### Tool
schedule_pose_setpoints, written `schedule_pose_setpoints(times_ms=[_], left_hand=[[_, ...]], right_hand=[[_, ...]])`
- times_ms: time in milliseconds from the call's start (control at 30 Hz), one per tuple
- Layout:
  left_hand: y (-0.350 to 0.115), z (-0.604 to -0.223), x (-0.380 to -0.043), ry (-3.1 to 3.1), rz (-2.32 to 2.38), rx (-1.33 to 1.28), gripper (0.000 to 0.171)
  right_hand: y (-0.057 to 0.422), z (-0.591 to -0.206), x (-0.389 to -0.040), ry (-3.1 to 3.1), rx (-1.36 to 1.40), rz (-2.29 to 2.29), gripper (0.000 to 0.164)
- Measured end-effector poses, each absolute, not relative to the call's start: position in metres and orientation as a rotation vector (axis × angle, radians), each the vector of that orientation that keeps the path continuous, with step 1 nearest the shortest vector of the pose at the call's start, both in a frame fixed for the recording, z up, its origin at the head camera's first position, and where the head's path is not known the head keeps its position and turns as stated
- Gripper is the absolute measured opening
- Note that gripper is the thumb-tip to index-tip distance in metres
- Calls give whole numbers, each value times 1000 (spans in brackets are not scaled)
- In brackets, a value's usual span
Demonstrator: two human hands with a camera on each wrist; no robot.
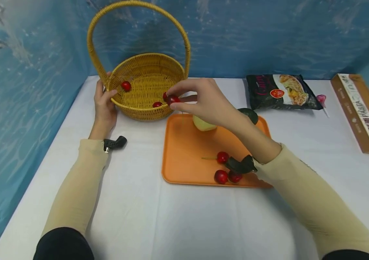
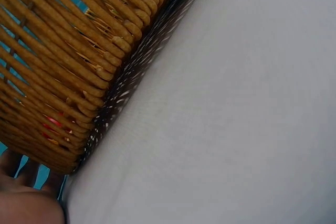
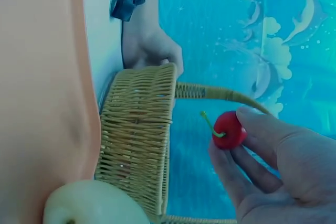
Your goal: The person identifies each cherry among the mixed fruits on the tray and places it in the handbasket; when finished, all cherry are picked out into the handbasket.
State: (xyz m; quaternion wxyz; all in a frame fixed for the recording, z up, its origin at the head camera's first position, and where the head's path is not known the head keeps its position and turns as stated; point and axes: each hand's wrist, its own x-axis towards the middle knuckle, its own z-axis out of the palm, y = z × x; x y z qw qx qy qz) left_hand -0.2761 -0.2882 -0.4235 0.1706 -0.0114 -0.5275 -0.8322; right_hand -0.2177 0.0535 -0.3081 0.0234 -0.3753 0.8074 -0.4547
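Observation:
My right hand pinches a red cherry between thumb and fingertips, over the near right rim of a yellow wicker basket. The cherry's green stem sticks out in the right wrist view. At the basket's left side, my left hand holds the rim near the foot of the tall handle. Inside the basket lie a cherry at the left and another cherry by the near rim. An orange tray bears several cherries, among them one with its stem, beneath my right wrist.
A pale yellow-green fruit and a dark green fruit sit at the tray's far side, partly behind my right arm. Farther right are a black food packet, a wrapped lollipop and a brown pasta box. A blue curtain stands behind.

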Motion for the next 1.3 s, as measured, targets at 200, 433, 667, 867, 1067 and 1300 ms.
schedule_pose_setpoints(times_ms=[200,433,667,867,1067,1300], left_hand=[[-289,-423,-274,-1538,-2342,-22,59],[-288,-421,-273,-1527,-2345,-27,58],[-287,-420,-273,-1526,-2341,-28,56],[-287,-417,-275,-1530,-2347,-42,57],[-290,-417,-273,-1495,-2344,-35,56],[-290,-422,-272,-1522,-2367,-46,60]], right_hand=[[31,-309,-238,2575,-1134,-1395,29],[0,-316,-255,2685,-1079,-1354,31],[-14,-319,-259,2742,-1087,-1248,32],[-11,-316,-258,2737,-1096,-1223,39],[-3,-312,-245,2754,-1212,-1114,42],[28,-306,-215,2738,-1314,-1031,38]])
